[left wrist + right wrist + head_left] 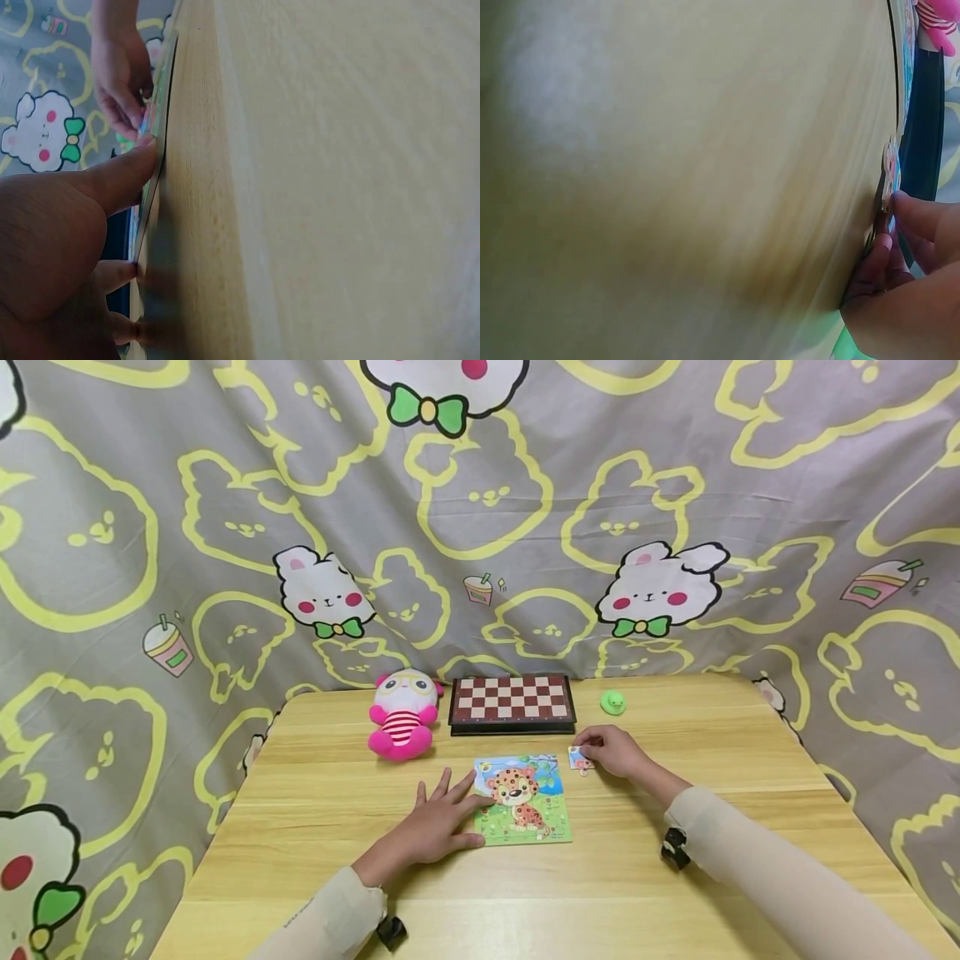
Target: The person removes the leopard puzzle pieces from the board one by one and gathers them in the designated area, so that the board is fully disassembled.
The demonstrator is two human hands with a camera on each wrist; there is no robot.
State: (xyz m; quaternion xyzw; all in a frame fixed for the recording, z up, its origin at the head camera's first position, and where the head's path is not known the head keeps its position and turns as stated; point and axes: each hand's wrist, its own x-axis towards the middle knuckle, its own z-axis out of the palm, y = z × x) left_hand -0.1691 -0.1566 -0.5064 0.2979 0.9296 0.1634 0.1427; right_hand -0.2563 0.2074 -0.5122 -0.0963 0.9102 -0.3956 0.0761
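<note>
A flat jigsaw puzzle [525,814] with a spotted leopard cub on grass lies on the table. My left hand [437,822] rests with spread fingers along its left side, the thumb touching the lower left edge. To the right of the puzzle's upper corner, my right hand [615,750] pinches a small puzzle piece [577,760] with blue and spotted orange print. In the right wrist view the thumb and fingers of the right hand [911,262] meet on the piece [890,169], just over the tabletop. Part of the piece is hidden by the fingers.
Behind the puzzle stands a checkered game board [512,702]. A pink plush toy [402,718] sits to its left, a small green duck [612,702] to its right. The wooden table [300,793] ends at a patterned curtain [480,527].
</note>
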